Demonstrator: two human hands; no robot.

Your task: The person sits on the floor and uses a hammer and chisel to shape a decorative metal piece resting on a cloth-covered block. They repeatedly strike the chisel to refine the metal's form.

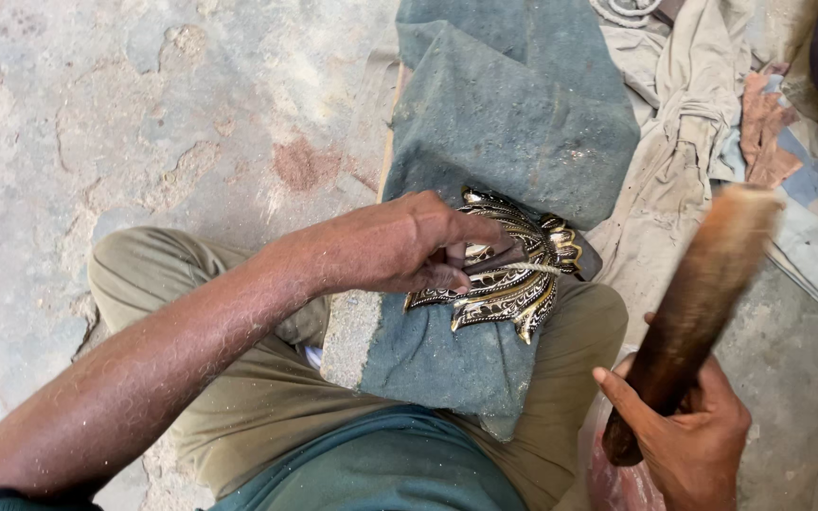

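Your left hand (400,244) pins the ornate brass piece (513,270) on the grey cloth (513,114), fingers curled over it. Your right hand (693,435) grips a wooden mallet (698,293), fingers wrapped tight.

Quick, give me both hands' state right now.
Left hand: closed, pinning the ornate metal piece and a thin tool on the grey cloth.
Right hand: closed around a wooden mallet.

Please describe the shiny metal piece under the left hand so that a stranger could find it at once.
Find the grey-green cloth spread over the person's lap. Near its middle, the left hand presses down a flat ornamental metal piece with scalloped, leaf-like edges. It alone is glossy black and gold; everything around it is dull fabric or concrete.
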